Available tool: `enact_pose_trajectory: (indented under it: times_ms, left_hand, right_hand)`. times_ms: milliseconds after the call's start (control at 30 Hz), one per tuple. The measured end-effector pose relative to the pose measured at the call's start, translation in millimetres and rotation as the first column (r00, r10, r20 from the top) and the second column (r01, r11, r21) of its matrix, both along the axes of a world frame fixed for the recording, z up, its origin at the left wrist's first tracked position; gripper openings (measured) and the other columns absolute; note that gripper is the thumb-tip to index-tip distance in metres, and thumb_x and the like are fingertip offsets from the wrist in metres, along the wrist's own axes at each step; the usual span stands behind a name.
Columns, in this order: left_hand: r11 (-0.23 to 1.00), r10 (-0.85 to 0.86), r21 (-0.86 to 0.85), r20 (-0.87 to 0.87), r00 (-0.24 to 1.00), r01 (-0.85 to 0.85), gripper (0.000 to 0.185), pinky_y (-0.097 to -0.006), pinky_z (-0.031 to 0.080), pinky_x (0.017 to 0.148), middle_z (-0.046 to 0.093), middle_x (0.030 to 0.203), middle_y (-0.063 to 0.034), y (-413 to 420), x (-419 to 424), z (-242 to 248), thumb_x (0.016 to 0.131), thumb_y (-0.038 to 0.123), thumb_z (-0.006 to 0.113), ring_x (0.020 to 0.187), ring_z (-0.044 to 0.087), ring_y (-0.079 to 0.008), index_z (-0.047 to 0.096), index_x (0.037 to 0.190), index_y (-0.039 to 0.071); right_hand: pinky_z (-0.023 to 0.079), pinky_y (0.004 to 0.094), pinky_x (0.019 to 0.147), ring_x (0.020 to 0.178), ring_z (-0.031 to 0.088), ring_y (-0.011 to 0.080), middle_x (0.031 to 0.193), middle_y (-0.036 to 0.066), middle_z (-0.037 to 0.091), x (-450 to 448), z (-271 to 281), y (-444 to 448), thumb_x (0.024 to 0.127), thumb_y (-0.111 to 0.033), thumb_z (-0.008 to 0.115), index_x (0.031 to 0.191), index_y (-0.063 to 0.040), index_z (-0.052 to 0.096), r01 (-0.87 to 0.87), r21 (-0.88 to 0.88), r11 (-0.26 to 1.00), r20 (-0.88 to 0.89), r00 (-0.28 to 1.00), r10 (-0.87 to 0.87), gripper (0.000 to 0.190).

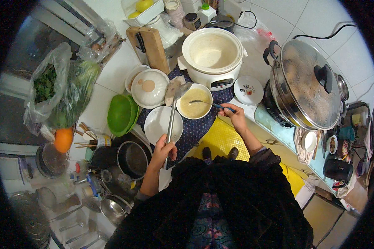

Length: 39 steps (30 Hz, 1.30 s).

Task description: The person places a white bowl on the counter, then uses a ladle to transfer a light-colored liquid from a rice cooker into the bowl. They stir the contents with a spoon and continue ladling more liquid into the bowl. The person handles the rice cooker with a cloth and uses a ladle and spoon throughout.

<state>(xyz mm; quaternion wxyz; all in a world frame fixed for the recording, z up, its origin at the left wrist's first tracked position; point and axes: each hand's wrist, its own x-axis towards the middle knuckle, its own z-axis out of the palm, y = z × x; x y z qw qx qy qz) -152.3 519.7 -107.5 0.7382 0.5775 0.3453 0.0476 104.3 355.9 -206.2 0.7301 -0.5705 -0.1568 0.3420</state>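
Observation:
My left hand (164,150) grips the long metal handle of a ladle (173,116), whose head lies over the upper left rim of a white bowl (195,113). Pale yellow porridge-like food fills that bowl. In my right hand (233,112) is a spoon with a blue handle (220,106), its tip over the food; whether it touches the surface I cannot tell. Below the ladle sits a second white bowl (155,123), with a little whitish residue. Behind the filled bowl stands a white electric cooker (216,70), lidless, its pale inner pot nearly bare.
A lidded steamer pot (308,84) stands at right beside a small white plate (248,90). The cooker's white ceramic lid (150,88) and green baskets (122,115) are at left. A wooden cutting board (155,49) leans behind. The sink side holds a dark pot (132,160).

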Motion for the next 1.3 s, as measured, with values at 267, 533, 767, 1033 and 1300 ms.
enact_pose_trajectory:
  times_ms: [267, 533, 767, 1033, 1300]
  left_hand:
    - [0.985, -0.109, 0.113, -0.166, 0.98, 0.129, 0.046, -0.0214, 0.032, 0.03, 0.052, 0.059, -0.0035, 13, -7, -13, 0.077, 0.005, 0.061, 0.034, 0.041, -0.0077, 0.043, 0.12, 0.004]
    - [0.89, -0.082, 0.446, -0.051, 0.995, 0.096, 0.028, -0.0206, 0.035, 0.049, 0.048, 0.059, 0.0038, 21, -16, -50, 0.077, 0.012, 0.062, 0.054, 0.042, -0.0045, 0.055, 0.103, 0.0]
    - [0.86, -0.133, 0.466, -0.185, 0.974, 0.206, 0.018, -0.0217, 0.032, 0.046, 0.045, 0.058, 0.0046, 22, -16, -33, 0.083, 0.02, 0.056, 0.052, 0.04, -0.0043, 0.056, 0.081, 0.002]
    - [0.726, -0.146, 0.64, -0.212, 0.966, 0.25, 0.019, -0.0251, 0.032, 0.046, 0.042, 0.054, 0.0002, 18, -27, -37, 0.082, 0.018, 0.058, 0.05, 0.038, -0.0079, 0.054, 0.076, 0.001]
    - [0.636, -0.144, 0.721, -0.242, 0.96, 0.277, 0.018, -0.0328, 0.037, 0.048, 0.049, 0.055, -0.013, 23, -25, -30, 0.08, 0.018, 0.059, 0.048, 0.048, -0.0226, 0.055, 0.079, 0.001]
  right_hand:
    - [0.049, 0.0265, 0.072, 0.075, 0.061, 0.0153, 0.086, 0.011, 0.063, -7, 29, -24, 0.084, 0.0, 0.051, 0.1, 0.002, 0.059, -0.02, -0.02, 1.0, 0.127, 0.992, 0.022, 0.019]
    - [0.048, 0.0265, 0.074, 0.079, 0.061, 0.0155, 0.086, 0.01, 0.063, -11, 46, -29, 0.083, -0.002, 0.054, 0.098, 0.002, 0.06, 0.014, 0.03, 0.999, 0.032, 0.999, -0.015, 0.017]
    - [0.047, 0.0254, 0.073, 0.077, 0.059, 0.0138, 0.09, 0.008, 0.059, -19, 35, -8, 0.082, -0.002, 0.056, 0.094, 0.004, 0.061, 0.028, 0.124, 0.992, 0.161, 0.986, -0.048, 0.014]
    - [0.049, 0.0241, 0.071, 0.078, 0.061, 0.0166, 0.088, 0.009, 0.059, -5, 7, -1, 0.082, 0.0, 0.055, 0.102, 0.005, 0.059, 0.15, 0.005, 0.989, 0.001, 0.989, -0.15, 0.021]
    - [0.049, 0.0244, 0.07, 0.076, 0.061, 0.0157, 0.091, 0.011, 0.061, -13, 10, 12, 0.082, 0.0, 0.055, 0.101, 0.004, 0.06, 0.074, 0.066, 0.995, 0.066, 0.995, -0.079, 0.021]
